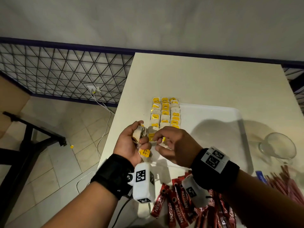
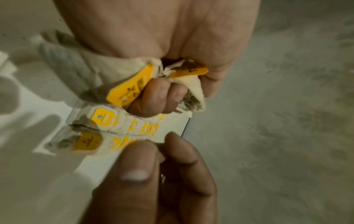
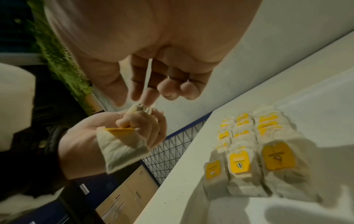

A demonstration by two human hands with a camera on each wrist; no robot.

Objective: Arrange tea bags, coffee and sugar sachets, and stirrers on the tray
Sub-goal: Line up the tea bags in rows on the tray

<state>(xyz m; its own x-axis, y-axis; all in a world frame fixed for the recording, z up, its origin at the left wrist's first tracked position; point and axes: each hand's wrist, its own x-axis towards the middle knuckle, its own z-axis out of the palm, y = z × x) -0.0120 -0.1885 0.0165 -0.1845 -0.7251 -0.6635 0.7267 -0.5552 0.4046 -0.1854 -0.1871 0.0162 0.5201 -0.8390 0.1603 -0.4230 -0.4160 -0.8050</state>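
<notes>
My left hand (image 1: 139,139) grips a bunch of tea bags (image 2: 80,75) with yellow tags, above the table's left edge. My right hand (image 1: 156,142) meets it from the right. Its thumb and forefinger (image 3: 147,98) pinch the top corner of a tea bag in that bunch (image 3: 138,108). Behind the hands, three rows of tea bags (image 1: 165,112) lie along the left side of the white tray (image 1: 213,116). Red coffee sachets (image 1: 177,206) lie in a heap on the table under my right wrist.
An empty glass (image 1: 278,145) lies on its side right of the tray. Thin red sticks (image 1: 283,183) and a blue sachet (image 1: 260,176) lie near it. The table's left edge (image 1: 113,132) drops to a tiled floor with cables, and a wire mesh fence (image 1: 65,71) stands behind.
</notes>
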